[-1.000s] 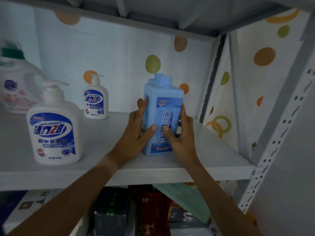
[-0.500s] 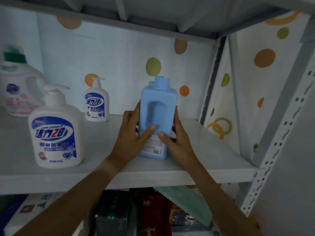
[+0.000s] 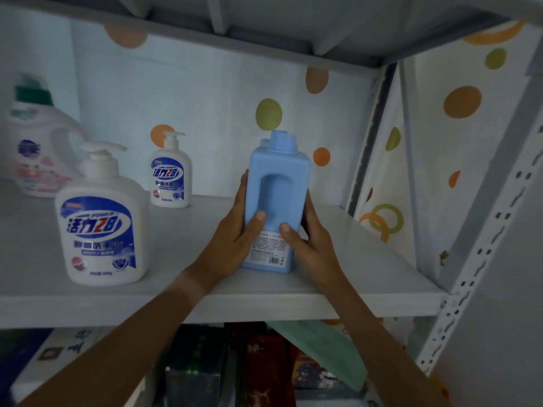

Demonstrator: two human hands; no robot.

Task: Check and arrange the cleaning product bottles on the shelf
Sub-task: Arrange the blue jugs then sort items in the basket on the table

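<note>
**Blue bottle is standing back-to-front near the shelf edge**

Both hands are clasping the blue detergent bottle (image 3: 274, 207) on the shelf (image 3: 205, 304), the left hand (image 3: 235, 239) and right hand (image 3: 308, 245) curling their fingers round its sides, thumbs pressing its back label. Its front is facing away; set down so, it is risking a mis-faced display, or tipping off the lip just below the fingers.

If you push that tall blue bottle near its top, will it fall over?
Probably, yes. The tall blue plastic bottle is narrow for its height and stands near the front of the white shelf, so a high push could tip it. It looks stiff, not squishy. The left hand and right hand both grip it, which hints it may be heavy.
</note>
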